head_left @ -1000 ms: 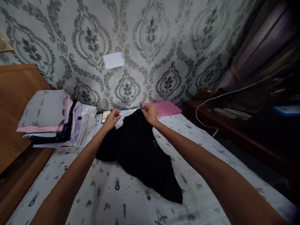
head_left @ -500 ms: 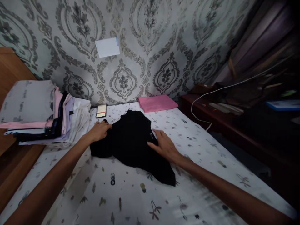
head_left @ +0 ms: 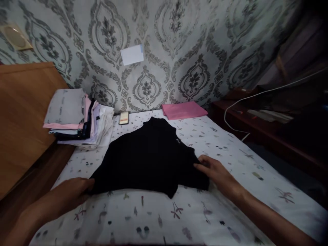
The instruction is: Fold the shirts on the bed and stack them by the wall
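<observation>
On the printed bedsheet [head_left: 118, 222], the black shirt [head_left: 146, 157] at frame centre has been spread wider than a moment ago, its outline opened out flatter. Its corner, lower left, is grasped by the curled fingers of the left hand [head_left: 70, 194]. Right of centre, its sleeve is touched by the right hand [head_left: 216, 172]; pinching cannot be confirmed in dim light.

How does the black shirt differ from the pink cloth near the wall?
The black shirt is spread wide; the pink cloth lies in a compact, straight-edged shape. The left hand and right hand touch the shirt but not the cloth. The shirt fills more of the view than the cloth. Both lie on the patterned sheet.
</observation>
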### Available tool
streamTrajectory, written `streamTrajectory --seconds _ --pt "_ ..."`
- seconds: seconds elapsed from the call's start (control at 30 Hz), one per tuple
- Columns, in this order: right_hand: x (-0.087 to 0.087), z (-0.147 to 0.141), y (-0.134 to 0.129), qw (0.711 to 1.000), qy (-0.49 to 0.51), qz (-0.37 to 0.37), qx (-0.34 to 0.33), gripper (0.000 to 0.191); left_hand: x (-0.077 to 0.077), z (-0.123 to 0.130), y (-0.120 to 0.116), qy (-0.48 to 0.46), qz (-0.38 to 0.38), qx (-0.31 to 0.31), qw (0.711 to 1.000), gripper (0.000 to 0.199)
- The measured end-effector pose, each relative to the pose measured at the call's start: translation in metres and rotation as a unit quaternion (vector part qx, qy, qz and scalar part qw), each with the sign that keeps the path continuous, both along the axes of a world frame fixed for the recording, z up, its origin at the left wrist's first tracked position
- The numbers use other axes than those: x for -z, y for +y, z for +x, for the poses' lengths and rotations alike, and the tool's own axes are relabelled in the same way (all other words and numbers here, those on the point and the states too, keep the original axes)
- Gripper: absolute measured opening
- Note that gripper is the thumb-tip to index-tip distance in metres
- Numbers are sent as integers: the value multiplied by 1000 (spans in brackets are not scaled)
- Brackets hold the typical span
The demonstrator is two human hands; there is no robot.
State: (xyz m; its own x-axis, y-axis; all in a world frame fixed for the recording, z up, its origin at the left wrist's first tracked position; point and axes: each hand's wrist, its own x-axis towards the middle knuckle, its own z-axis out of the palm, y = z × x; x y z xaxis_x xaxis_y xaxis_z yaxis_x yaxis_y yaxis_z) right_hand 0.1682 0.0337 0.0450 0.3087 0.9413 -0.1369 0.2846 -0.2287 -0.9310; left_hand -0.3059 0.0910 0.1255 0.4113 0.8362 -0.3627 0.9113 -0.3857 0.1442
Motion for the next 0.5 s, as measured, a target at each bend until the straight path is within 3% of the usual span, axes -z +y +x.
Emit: streamTrajectory --seconds 0.07,0.13,0.2,0.3,0.37,0.5 --pt "-3 1 -2 993 107 -21 37 36 -2 2 -2 -28 -54 2 998 11" --pt "-4 0 -5 984 158 -49 61 37 -2 14 8 -79 -47 9 996 19" --pt "-5 -2 -9 980 177 -54 71 39 4 32 28 -141 11 5 990 27" --pt "-8 -5 -13 979 188 -50 69 40 25 67 62 -211 128 -23 969 37" --pt "-10 -3 -17 979 186 -50 61 41 41 93 81 -199 171 -32 964 45" --pt "1 16 -31 988 145 -50 26 37 57 129 99 -61 193 -9 979 46"
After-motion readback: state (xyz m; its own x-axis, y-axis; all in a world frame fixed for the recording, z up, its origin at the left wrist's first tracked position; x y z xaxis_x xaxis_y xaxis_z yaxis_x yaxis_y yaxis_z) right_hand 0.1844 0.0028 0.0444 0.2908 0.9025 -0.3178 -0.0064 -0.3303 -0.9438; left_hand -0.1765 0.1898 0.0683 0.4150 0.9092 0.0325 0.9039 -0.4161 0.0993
